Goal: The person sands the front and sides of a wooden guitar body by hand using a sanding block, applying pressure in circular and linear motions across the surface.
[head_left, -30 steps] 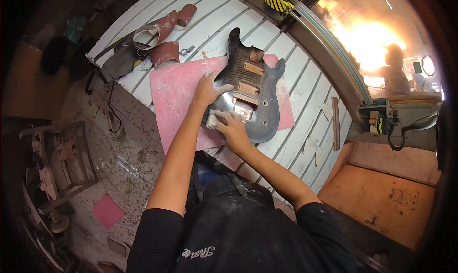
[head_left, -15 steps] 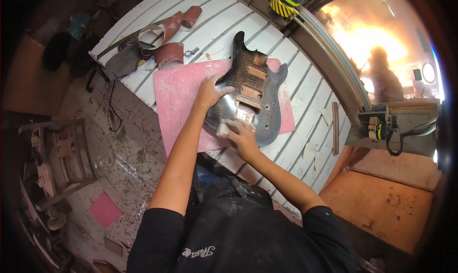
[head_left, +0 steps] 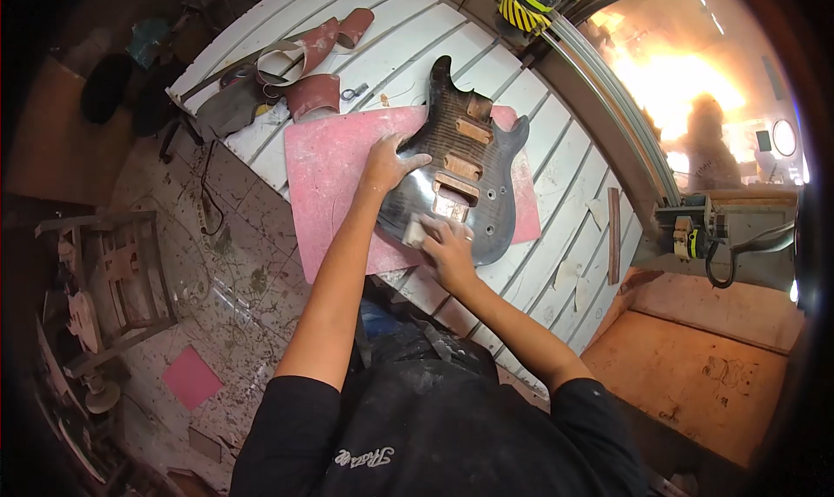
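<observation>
A dark electric guitar body (head_left: 502, 174) with bare wood pickup cavities lies face up on a pink pad (head_left: 328, 171), its horns pointing away from me. My left hand (head_left: 387, 163) holds the body's left edge, thumb over the top face and the fingers along the rim. In my right hand (head_left: 450, 249) is a small pale sanding block (head_left: 415, 233), gripped between thumb and fingers. The block rests against the glossy top near the body's lower left end, beside the bridge cavity. Its underside is hidden.
The pad sits on a white slatted table (head_left: 556, 171). Reddish sandpaper rolls (head_left: 314, 96) lie at the far left, and a brown strip (head_left: 613, 236) near the right edge. A metal rail with machinery (head_left: 682, 223) borders the right side. A wooden rack (head_left: 122, 280) stands on the left.
The right hand and sanding block have shifted slightly right and away over the guitar body. My left hand keeps its place on the edge. The whole view has moved slightly.
</observation>
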Tool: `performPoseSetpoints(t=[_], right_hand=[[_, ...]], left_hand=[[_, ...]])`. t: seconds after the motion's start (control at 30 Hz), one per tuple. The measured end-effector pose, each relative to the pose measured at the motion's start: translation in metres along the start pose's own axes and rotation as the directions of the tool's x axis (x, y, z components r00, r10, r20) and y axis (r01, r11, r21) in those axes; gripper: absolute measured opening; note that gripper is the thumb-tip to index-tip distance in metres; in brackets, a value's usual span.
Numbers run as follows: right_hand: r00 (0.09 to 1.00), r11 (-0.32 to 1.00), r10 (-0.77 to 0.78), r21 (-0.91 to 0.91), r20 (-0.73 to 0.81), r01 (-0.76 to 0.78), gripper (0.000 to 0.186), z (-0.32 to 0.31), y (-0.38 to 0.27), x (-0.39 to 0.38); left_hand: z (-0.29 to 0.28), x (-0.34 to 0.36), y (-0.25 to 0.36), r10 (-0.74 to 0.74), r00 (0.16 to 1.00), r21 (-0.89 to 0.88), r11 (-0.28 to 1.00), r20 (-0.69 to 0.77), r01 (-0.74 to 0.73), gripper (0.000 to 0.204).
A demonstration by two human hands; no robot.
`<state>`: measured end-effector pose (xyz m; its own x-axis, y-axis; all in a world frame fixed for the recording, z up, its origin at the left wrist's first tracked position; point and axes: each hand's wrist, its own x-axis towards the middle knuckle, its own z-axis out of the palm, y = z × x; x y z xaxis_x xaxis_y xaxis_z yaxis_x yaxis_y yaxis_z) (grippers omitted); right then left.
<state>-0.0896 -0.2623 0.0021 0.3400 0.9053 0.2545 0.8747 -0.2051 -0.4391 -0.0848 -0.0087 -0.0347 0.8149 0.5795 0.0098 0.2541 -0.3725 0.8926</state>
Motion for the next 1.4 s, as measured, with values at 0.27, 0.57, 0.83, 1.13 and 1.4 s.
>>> performPoseSetpoints(t=[0.27, 0.57, 0.83, 1.13, 1.4], right_hand=[[0.999, 1.000, -0.002, 0.005, -0.039, 0.002, 0.031, 0.000, 0.007, -0.012], [0.995, 0.998, 0.060, -0.019, -0.082, -0.061, 0.020, -0.001, 0.000, 0.009], [0.997, 0.997, 0.069, 0.044, -0.026, -0.068, 0.025, -0.026, 0.037, -0.053], [0.997, 0.995, 0.057, 0.080, -0.061, -0.052, 0.031, -0.023, 0.044, -0.060], [0.995, 0.997, 0.076, 0.001, -0.060, -0.076, 0.030, -0.018, 0.022, -0.013]], left_hand=[[0.001, -0.005, -0.005, 0.025, 0.997, 0.121, 0.992, -0.069, -0.017, 0.080], [-0.001, -0.006, 0.012, 0.067, 0.994, 0.145, 0.988, -0.085, -0.054, 0.077], [0.008, -0.006, 0.014, 0.054, 0.994, 0.165, 0.986, -0.098, -0.038, 0.075], [0.003, -0.012, 0.021, 0.006, 0.992, 0.223, 0.975, -0.123, 0.021, 0.079], [0.003, -0.015, 0.038, -0.065, 0.992, 0.312, 0.945, -0.112, 0.097, 0.081]])
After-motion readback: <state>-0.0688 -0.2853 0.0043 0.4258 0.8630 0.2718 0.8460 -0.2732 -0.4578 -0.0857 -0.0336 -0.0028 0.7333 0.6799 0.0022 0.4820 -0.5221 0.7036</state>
